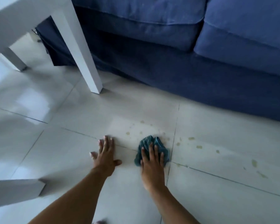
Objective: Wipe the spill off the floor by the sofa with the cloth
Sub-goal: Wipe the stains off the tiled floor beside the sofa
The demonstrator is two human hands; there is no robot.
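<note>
A crumpled teal cloth (146, 143) lies on the white tiled floor (217, 126) in front of the blue sofa (200, 70). My right hand (152, 160) presses flat on top of the cloth, fingers spread over it. My left hand (106, 155) rests flat on the bare tile to the left, fingers apart, holding nothing. Yellowish spill drops (191, 138) dot the floor just beyond the cloth and trail off to the right, with larger smears (254, 163) at the far right.
A white table leg (87, 67) stands on the floor to the upper left of my hands, close to the sofa's skirt. Another leg (14, 60) is at far left, and a white piece (14, 191) juts in at lower left.
</note>
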